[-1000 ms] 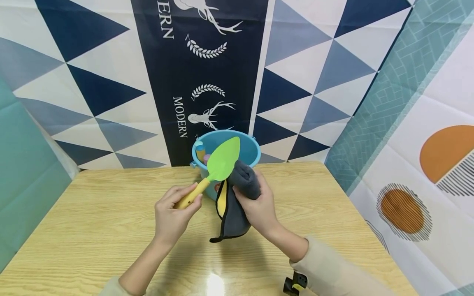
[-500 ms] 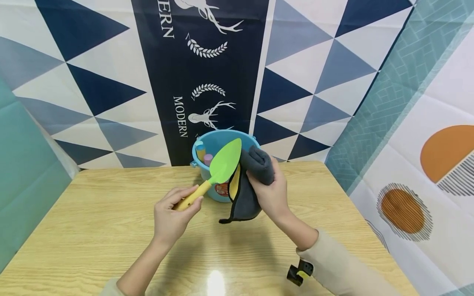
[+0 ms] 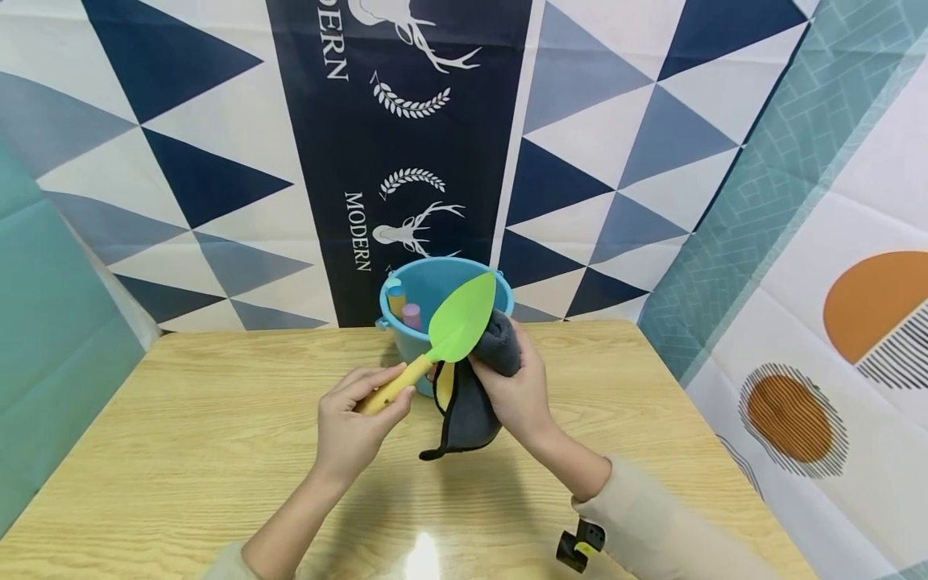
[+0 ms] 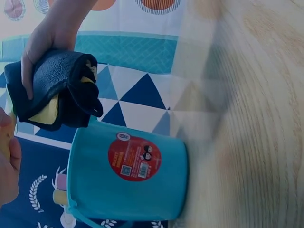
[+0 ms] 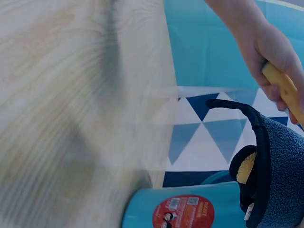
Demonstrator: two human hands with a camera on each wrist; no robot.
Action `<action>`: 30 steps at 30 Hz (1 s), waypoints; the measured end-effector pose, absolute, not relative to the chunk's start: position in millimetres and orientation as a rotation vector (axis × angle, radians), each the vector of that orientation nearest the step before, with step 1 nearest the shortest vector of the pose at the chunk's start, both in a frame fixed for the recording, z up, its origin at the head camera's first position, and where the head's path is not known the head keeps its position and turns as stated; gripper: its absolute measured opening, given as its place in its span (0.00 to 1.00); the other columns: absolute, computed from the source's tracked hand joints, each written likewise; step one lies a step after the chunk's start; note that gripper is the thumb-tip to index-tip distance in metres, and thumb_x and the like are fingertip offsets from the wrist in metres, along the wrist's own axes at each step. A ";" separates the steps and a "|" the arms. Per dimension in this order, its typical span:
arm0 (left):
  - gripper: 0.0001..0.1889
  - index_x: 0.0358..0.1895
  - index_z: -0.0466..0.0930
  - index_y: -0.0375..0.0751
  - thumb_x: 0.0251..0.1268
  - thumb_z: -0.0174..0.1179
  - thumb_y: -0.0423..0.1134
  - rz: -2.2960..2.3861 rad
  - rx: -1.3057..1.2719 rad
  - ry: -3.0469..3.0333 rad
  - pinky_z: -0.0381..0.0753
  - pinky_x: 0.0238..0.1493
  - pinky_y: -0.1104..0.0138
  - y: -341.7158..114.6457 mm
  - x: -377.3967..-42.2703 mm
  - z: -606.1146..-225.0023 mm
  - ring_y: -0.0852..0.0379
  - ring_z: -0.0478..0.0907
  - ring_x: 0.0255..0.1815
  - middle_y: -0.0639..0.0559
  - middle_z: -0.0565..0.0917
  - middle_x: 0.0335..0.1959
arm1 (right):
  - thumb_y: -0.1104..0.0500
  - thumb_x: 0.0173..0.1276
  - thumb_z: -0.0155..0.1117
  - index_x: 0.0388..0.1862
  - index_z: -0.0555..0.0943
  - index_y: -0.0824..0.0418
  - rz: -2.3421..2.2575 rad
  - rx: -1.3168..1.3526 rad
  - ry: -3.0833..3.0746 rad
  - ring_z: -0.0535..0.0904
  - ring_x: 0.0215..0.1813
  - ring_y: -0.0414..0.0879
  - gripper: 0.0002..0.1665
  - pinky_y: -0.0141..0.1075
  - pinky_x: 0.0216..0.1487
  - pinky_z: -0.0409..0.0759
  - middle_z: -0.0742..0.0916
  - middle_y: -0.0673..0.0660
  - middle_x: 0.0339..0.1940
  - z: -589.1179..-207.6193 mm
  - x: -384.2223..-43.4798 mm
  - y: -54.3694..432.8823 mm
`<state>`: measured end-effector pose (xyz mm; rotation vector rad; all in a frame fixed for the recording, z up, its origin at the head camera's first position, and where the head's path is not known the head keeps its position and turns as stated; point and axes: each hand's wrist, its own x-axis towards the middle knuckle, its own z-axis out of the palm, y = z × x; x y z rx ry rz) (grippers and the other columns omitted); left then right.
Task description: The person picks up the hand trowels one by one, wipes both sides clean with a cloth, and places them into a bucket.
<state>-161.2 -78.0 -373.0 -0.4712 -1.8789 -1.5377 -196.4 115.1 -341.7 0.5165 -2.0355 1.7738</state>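
Observation:
In the head view my left hand (image 3: 353, 423) grips the yellow handle of a toy trowel (image 3: 461, 320), its green blade tilted up to the right. My right hand (image 3: 516, 395) holds a bunched dark grey cloth (image 3: 470, 407) with yellow on its other side; one corner hangs down. The cloth's rolled top lies against or just behind the blade's right edge; whether they touch I cannot tell. Behind both stands a blue bucket (image 3: 444, 278). The left wrist view shows the cloth (image 4: 52, 88) in the right hand's grasp, above the bucket's side (image 4: 95, 185).
Inside the bucket, a yellow item with a light blue top (image 3: 395, 298) and a pinkish-purple one (image 3: 412, 316) stand at the left. The bucket sits near the back edge of the wooden table (image 3: 217, 451), close to a patterned wall covering (image 3: 239, 201).
The cloth in my right hand goes right and up, then back left and slightly down toward the trowel. The trowel shifts a little to the right in my left hand.

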 end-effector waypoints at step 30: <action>0.17 0.45 0.85 0.44 0.49 0.68 0.29 -1.502 -0.426 -2.024 0.79 0.27 0.71 -76.3 -162.2 -368.1 0.63 0.76 0.34 0.52 0.84 0.39 | 0.67 0.60 0.63 0.58 0.71 0.59 1.877 0.542 -2.207 0.77 0.53 0.49 0.26 0.34 0.51 0.77 0.80 0.59 0.53 -361.9 -182.1 99.6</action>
